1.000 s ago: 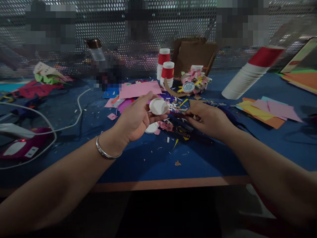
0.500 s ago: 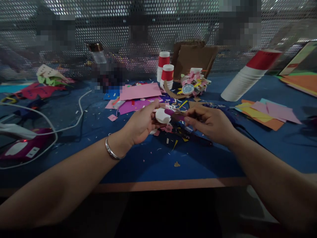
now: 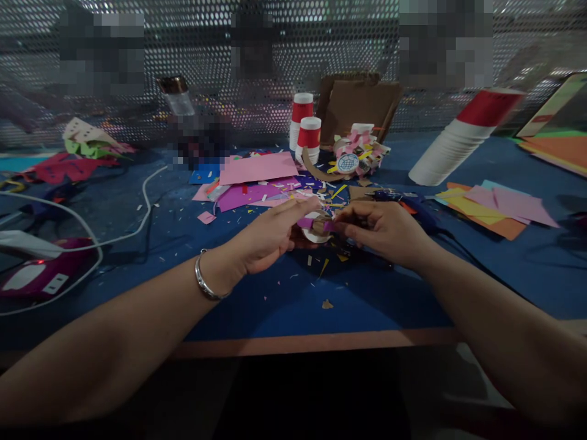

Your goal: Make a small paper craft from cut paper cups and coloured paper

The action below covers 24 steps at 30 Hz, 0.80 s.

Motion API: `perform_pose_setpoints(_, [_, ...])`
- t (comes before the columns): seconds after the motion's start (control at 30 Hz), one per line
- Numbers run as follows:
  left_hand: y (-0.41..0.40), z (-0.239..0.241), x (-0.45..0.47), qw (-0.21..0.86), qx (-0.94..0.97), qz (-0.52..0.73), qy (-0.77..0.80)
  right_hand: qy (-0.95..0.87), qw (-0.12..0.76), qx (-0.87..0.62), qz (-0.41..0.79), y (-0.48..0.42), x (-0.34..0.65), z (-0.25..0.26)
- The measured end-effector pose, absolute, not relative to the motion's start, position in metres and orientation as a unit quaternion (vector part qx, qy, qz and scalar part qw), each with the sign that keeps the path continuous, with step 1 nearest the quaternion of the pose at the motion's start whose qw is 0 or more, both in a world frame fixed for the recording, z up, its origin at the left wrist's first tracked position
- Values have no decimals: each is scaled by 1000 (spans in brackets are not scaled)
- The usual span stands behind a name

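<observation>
My left hand (image 3: 270, 235), with a metal bangle at the wrist, is low over the blue table (image 3: 257, 299), its fingers closed around a small white paper cup (image 3: 315, 234) that is mostly hidden. My right hand (image 3: 383, 229) faces it from the right, pinching a purple paper strip (image 3: 316, 224) that lies across the cup. Both hands meet at the cup amid scattered paper scraps.
Pink and purple paper sheets (image 3: 257, 168) lie behind the hands. Two red-and-white cups (image 3: 308, 135), a decorated paper craft (image 3: 358, 153) and cardboard (image 3: 362, 104) stand at the back. A tilted cup stack (image 3: 458, 140) and coloured sheets (image 3: 495, 205) are right. A white cable (image 3: 92, 244) and a glue gun (image 3: 41, 272) are left.
My left hand lowered the white cup from mid-air toward the table. My right hand picked up the purple strip and brought it onto the cup; both hands now meet.
</observation>
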<state>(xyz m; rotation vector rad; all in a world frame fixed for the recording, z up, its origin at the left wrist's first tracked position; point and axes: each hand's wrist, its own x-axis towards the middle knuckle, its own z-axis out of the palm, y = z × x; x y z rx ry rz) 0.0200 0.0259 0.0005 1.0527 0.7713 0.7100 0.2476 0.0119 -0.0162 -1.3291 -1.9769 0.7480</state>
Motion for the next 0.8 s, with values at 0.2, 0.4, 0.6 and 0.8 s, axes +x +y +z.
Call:
perform_pose_setpoints(0.2, [24, -9, 16, 655, 610, 327, 304, -720, 343, -503, 333, 9, 243, -14])
perform_pose_setpoints(0.4, [26, -16, 17, 595, 667, 340, 293, -686, 359, -515, 368, 4, 238, -11])
perform_pose_setpoints(0.6, [25, -13, 17, 578, 679, 350, 287, -678, 366, -515, 377, 3, 235, -11])
perform_pose_setpoints(0.8, [27, -15, 16, 542, 699, 346, 313, -675, 353, -508, 402, 1, 233, -9])
